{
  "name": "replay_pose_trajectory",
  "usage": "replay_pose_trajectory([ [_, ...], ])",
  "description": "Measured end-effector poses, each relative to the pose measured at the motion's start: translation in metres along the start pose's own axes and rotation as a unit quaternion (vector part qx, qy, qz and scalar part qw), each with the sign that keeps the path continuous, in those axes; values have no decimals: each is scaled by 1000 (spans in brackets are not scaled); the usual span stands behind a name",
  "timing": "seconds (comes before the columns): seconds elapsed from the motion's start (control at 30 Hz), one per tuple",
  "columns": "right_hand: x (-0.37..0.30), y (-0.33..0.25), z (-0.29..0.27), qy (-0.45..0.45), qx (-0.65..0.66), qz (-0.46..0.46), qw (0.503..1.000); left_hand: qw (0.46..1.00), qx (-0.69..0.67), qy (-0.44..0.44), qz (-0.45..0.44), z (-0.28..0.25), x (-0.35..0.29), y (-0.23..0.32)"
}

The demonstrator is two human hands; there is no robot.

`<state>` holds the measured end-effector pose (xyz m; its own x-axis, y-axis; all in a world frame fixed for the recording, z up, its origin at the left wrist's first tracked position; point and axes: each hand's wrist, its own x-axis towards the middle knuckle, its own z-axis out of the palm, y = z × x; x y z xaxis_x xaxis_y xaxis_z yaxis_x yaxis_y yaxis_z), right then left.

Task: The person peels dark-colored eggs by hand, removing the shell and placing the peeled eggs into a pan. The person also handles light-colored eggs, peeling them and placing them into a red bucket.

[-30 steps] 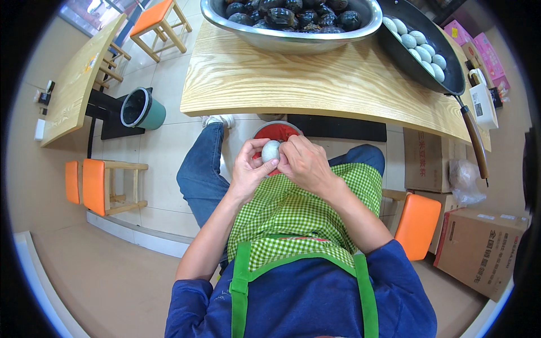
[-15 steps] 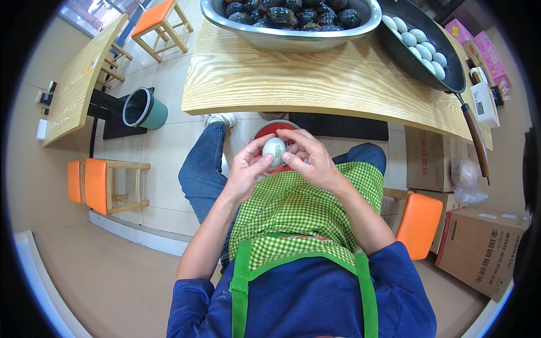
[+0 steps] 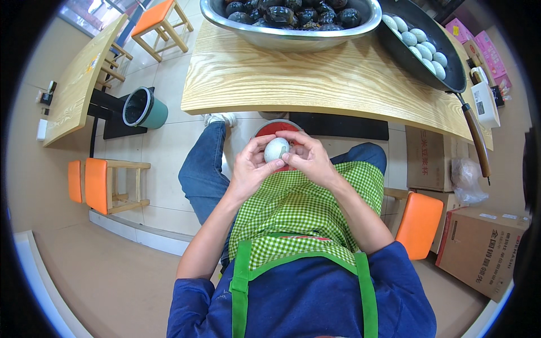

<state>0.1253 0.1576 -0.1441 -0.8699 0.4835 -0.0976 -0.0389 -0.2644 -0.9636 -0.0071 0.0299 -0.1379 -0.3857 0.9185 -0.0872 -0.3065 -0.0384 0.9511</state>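
Note:
A pale blue-grey egg (image 3: 276,150) with a darker patch on its right side is held above my lap, over a red bucket (image 3: 276,127). The fingers and thumb of my left hand (image 3: 252,163) close around its left and lower side. On the other side, my right hand (image 3: 310,160) has its thumb pressed by the dark patch and its fingertips at the egg's top. Beyond them, a steel bowl (image 3: 293,38) of dark, glossy peeled eggs (image 3: 280,17) stands on the wooden table (image 3: 293,79). Several unpeeled pale eggs (image 3: 426,49) lie in a black pan (image 3: 414,70).
The pan's brown handle (image 3: 476,135) sticks out past the table's right edge. Cardboard boxes (image 3: 479,250) and an orange chair (image 3: 418,225) stand at my right. A green bin (image 3: 152,112) and orange chairs (image 3: 97,186) are on the left.
The egg has been turned in my hands, so its dark patch now faces right. My fingers have shifted around it, and the right fingers have drawn back slightly.

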Motion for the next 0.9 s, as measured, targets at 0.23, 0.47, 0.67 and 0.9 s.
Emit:
replay_pose_trajectory([
  [0.23, 0, -10, 4, -8, 21, 61, 998, 999, 34, 29, 7, 3, -1, 1],
  [0.47, 6, 4, 9, 60, 7, 30, 998, 993, 115, 39, 16, 2, 1, -6],
  [0.67, 7, 1, 14, 76, -19, 48, 996, 986, 157, 48, 22, 2, 0, -6],
  [0.9, 11, 12, 18, 126, 3, 57, 990, 966, 246, 69, 34, 0, 0, -15],
])
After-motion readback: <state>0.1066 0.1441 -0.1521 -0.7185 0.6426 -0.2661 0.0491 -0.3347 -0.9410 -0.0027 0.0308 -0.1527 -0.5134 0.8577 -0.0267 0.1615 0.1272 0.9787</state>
